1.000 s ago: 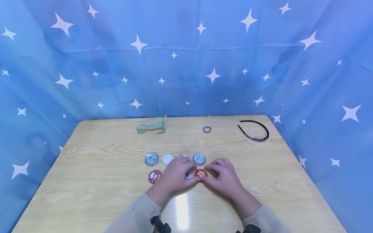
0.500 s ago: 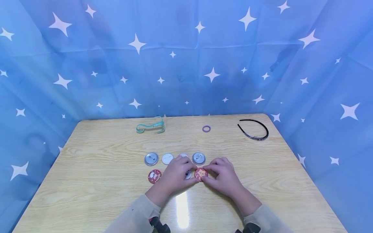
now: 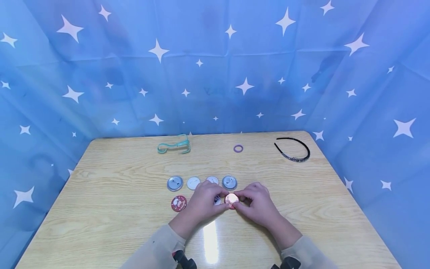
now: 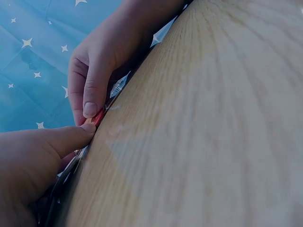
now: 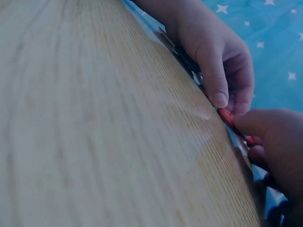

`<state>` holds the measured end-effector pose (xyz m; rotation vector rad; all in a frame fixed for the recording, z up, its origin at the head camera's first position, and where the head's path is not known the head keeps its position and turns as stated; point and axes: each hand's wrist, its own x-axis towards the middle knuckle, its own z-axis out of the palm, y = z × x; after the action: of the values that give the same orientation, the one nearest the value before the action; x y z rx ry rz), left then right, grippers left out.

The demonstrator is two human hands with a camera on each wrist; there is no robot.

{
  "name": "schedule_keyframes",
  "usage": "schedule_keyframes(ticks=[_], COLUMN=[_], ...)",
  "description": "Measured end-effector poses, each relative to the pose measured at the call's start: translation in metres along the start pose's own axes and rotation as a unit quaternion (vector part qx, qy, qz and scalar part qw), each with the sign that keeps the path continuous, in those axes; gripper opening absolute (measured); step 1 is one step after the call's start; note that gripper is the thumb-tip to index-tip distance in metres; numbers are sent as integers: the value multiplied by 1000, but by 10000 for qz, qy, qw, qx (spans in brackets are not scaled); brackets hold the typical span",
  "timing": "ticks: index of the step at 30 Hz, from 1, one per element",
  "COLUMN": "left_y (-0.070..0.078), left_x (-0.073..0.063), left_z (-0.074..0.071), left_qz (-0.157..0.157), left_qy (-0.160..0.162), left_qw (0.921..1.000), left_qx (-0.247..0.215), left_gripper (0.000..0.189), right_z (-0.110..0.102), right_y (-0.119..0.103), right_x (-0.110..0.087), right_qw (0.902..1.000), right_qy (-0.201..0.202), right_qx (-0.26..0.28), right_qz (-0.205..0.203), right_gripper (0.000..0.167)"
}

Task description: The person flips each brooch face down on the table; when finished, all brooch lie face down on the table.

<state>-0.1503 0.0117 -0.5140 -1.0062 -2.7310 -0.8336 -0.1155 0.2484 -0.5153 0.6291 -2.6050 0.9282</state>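
Observation:
A round red button badge (image 3: 231,199) with strong glare on its face lies between both hands, in front of the row of pin backs. My left hand (image 3: 205,201) pinches its left side with thumb and fingers. The right hand (image 3: 256,203) pinches the opposite side the same way. In the left wrist view the badge's red edge (image 4: 98,117) shows between the two thumbs, low over the tabletop; the right wrist view shows that red badge (image 5: 227,116) too. Partly covered by my left hand is a dark-and-white badge (image 3: 217,200).
Left of the hands lies another red badge (image 3: 178,203). Behind are badges showing their pin backs: silver (image 3: 174,183), white (image 3: 193,183), white (image 3: 213,180) and silver (image 3: 229,182). Farther back are a teal strap-like item (image 3: 174,145), a purple ring (image 3: 238,148) and a black headband (image 3: 295,158).
The red badge between my hands has shifted slightly and its tilt has changed: its star picture is now washed out by glare. Both hands stay nearly in place.

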Motion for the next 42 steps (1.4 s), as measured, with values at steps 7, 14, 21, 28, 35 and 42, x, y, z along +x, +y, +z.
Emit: schedule_keyframes(ticks=[7,14,21,28,35,42], left_y=[2,4,3,3,3,2], left_x=[1,1,1,1,0,1], left_z=[-1,-2,0,0,0,2], left_qz=[-181,-333,-442,-455,-434,-412], left_qy=[-18,-15,-30,-37,37,94], left_qw=[9994,9982,9974,9964,9964,9959], left_qx=[-306,-499,-570,-711,-730,-803], left_gripper=[33,31,31,31,31,30], right_z=[-1,-1,0,-1,-1,0], right_y=[-1,-1,-1,-3,-3,-1], right_x=[0,0,0,0,0,0], right_qw=[9995,9989,9984,9977,9975,9975], right_qy=[-129,-109,-108,-69,12,114], right_qx=[164,259,306,411,530,587], right_qz=[248,379,462,540,470,386], right_gripper=[28,26,26,25,27,27])
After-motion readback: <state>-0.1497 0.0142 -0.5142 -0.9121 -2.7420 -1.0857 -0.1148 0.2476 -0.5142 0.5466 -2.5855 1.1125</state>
